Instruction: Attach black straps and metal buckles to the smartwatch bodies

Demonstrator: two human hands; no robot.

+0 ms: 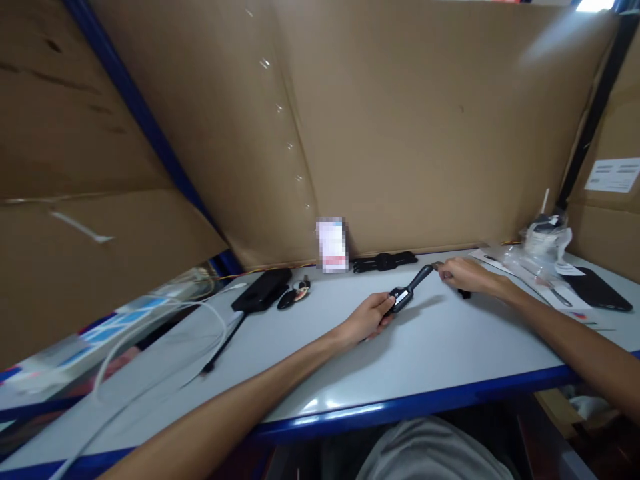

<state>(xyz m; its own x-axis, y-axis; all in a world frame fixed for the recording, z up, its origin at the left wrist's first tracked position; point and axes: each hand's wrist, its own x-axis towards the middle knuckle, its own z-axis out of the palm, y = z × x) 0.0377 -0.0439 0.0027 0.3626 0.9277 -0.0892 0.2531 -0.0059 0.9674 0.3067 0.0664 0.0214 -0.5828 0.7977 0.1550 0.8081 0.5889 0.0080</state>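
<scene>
Grey cloth [435, 455] fronts a white table [440, 350], cardboard [410, 120] behind, left hand [369, 315] gripping a black tool [419, 279], right hand [463, 275] curled, hold unclear.

Cardboard wall [400, 133] behind white, blue-edged table [425, 357]; slanting blue post [134, 110] left.

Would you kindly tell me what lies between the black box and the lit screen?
The head view shows what looks like keys there, close to the black box.
</scene>
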